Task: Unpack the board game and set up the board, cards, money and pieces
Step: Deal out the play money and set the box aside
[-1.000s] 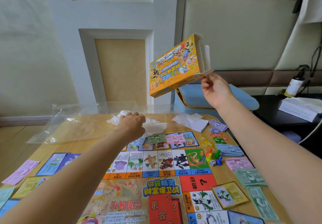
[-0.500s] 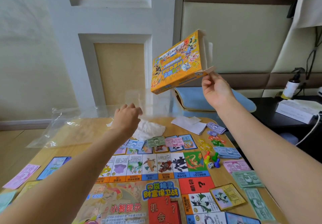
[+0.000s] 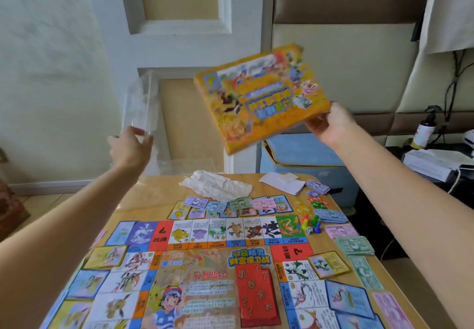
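The box point(image 3: 261, 95) is held up in the upper centre of the frame, its printed yellow face tilted toward the camera — gripped at its right corner by the right hand point(image 3: 327, 123), fingers curled round the edge. At centre left the left hand point(image 3: 129, 146) is raised, its fingers closed on the edge of a clear plastic bag point(image 3: 143, 108) that is lifted above the worktop point(image 3: 151, 190).

The board point(image 3: 218, 264) is laid open across the lower half of the frame, with cards point(image 3: 328, 263) set along its edges. Notes of money point(image 3: 355, 245) are stacked at the right, and more lie in a row just above the board. Coloured pawns point(image 3: 310, 222) and a die point(image 3: 309, 230) stand close together at the board's upper right corner. A crumpled white wrapper point(image 3: 218, 186) is seen at the worktop's far side — white papers point(image 3: 282, 182) lie to its right.
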`<state>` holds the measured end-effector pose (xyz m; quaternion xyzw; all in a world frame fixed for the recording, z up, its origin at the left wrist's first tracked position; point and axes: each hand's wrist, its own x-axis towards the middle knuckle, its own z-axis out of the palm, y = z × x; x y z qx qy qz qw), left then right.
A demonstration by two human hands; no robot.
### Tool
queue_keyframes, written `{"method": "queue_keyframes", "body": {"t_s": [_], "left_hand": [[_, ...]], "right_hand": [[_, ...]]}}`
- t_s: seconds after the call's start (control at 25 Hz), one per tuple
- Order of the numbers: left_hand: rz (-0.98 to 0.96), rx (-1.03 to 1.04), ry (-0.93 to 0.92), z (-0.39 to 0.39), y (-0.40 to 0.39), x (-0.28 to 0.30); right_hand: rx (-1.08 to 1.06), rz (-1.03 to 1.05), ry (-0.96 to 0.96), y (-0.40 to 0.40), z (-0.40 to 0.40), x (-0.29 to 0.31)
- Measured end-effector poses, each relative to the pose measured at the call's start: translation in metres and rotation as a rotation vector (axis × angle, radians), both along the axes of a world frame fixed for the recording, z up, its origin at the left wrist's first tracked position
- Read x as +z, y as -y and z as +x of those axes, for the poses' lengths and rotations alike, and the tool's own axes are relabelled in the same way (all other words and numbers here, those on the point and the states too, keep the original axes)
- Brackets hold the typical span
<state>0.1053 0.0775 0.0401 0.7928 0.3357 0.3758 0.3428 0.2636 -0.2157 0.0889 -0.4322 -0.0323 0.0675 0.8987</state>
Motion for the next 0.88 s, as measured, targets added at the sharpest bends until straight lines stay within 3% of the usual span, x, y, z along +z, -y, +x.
{"method": "queue_keyframes", "body": {"t_s": [0.08, 0.24, 0.32, 0.4, 0.52, 0.6, 0.76, 0.88], "left_hand": [[-0.107, -0.088, 0.085, -0.005, 0.015, 0.011], [-0.042, -0.206, 0.013, 0.004, 0.049, 0.019], [-0.117, -0.241, 0.01, 0.009, 0.056, 0.021], [-0.182, -0.222, 0.018, 0.014, 0.06, 0.023], [-0.099, -0.106, -0.008, 0.018, 0.06, 0.017], [-0.036, -0.045, -0.058, 0.021, 0.056, 0.013], [0.019, -0.015, -0.135, 0.044, 0.051, 0.009], [0.074, -0.043, -0.173, 0.066, 0.053, 0.002]], "right_hand": [[0.059, -0.187, 0.039, -0.009, -0.014, -0.007], [0.163, -0.456, 0.219, -0.038, -0.038, -0.019], [0.17, -0.565, 0.278, -0.049, -0.041, -0.026], [0.162, -0.615, 0.297, -0.054, -0.041, -0.034], [0.219, -0.604, 0.276, -0.052, -0.038, -0.04], [0.231, -0.712, 0.253, -0.043, -0.022, -0.049], [0.06, -1.695, 0.411, -0.018, 0.042, -0.094], [0.153, -1.973, 0.432, -0.02, 0.066, -0.126]]}}
